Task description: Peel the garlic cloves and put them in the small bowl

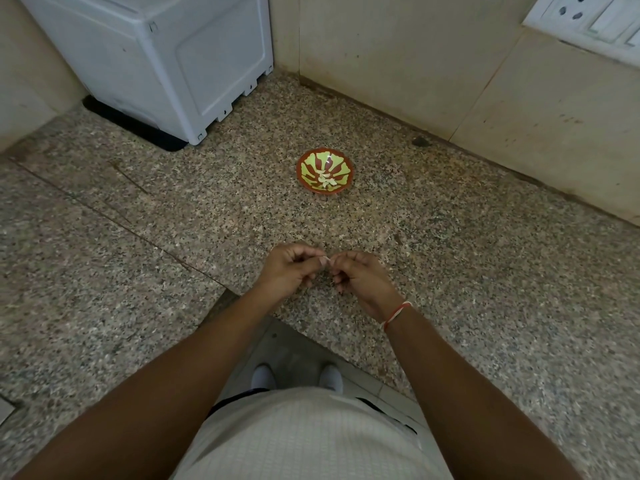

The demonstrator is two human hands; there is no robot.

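Note:
A small red-and-yellow patterned bowl (325,171) stands on the speckled granite counter (467,258), with several pale peeled garlic cloves (325,180) in its bottom. Nearer to me, above the counter's front corner, my left hand (289,268) and my right hand (360,277) meet fingertip to fingertip. Between them they pinch a small pale garlic clove (325,261), which the fingers mostly hide. Both hands have curled fingers. A red-and-white thread circles my right wrist.
A white boxy appliance (166,60) on a black mat stands at the back left. Beige tiled walls close the corner behind the bowl, with a switch and socket plate (588,15) at the upper right. The counter edge cuts in near my feet.

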